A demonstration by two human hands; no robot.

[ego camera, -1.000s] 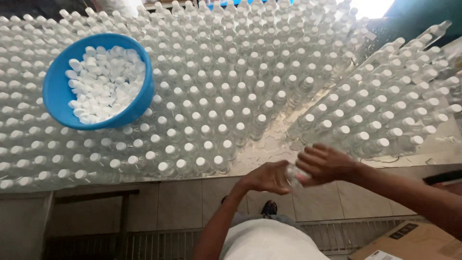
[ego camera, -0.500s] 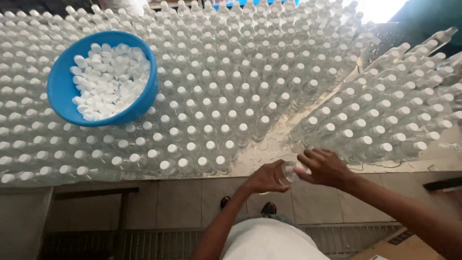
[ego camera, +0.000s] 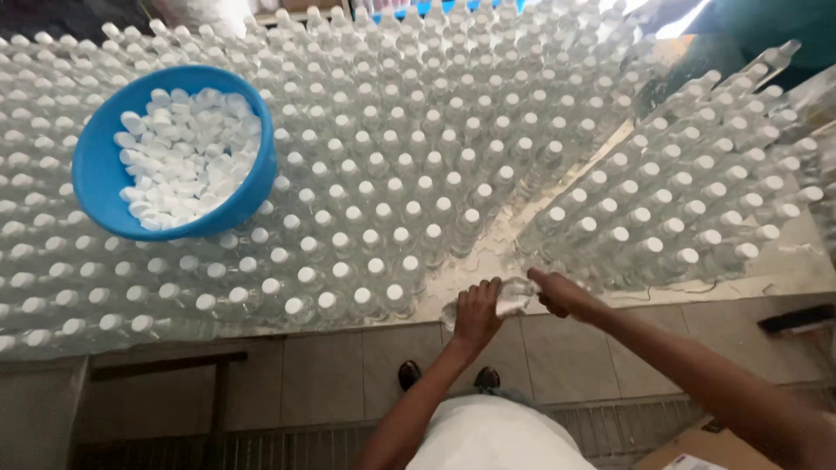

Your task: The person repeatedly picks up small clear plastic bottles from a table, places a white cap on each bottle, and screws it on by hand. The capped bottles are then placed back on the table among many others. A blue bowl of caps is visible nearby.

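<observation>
Blue bowl [ego camera: 96, 174] of white caps [ego camera: 187, 157] at 10 o'clock, resting on capped bottles [ego camera: 383, 209].

Your left hand [ego camera: 477, 312] at 6 o'clock, wrapped round body of clear bottle [ego camera: 512, 298] held sideways over table edge [ego camera: 409, 315].

Your right hand [ego camera: 557, 292] closed on its neck end, at 3 o'clock from left.

Bottle looks light, thin-walled, likely slick and squashy; grip mid-body firmly, not hard.

Clear plastic, small, cap hidden.
</observation>
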